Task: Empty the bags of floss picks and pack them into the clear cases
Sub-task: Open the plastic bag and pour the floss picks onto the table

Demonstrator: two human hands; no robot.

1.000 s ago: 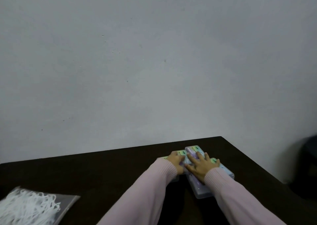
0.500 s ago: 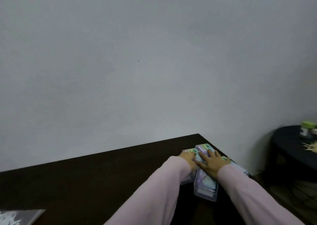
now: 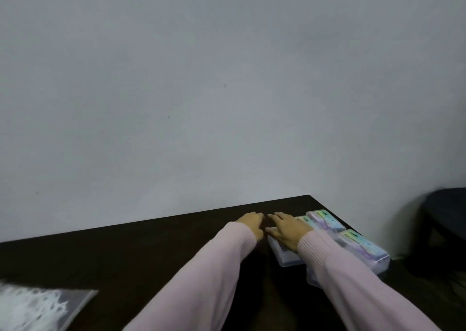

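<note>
Dark tabletop [image 3: 151, 250] against grey wall. Clear cases [image 3: 327, 222] clustered at right edge; right hand [image 3: 287, 229] laid flat on nearest, left hand [image 3: 252, 226] beside: grip undeterminable. Bag of floss picks [image 3: 37, 308] far left of cases, unemptied; packing judged mostly outstanding.

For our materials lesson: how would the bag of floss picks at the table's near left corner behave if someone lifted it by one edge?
The bag of floss picks looks thin, clear film, so it would probably sag. Its loose white picks would likely slide towards the lower end. It seems light for its size.

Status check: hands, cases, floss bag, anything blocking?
Right hand flat on a clear case; left hand beside it, grip unclear. Floss bag unopened, near left. Nothing blocking.
</note>
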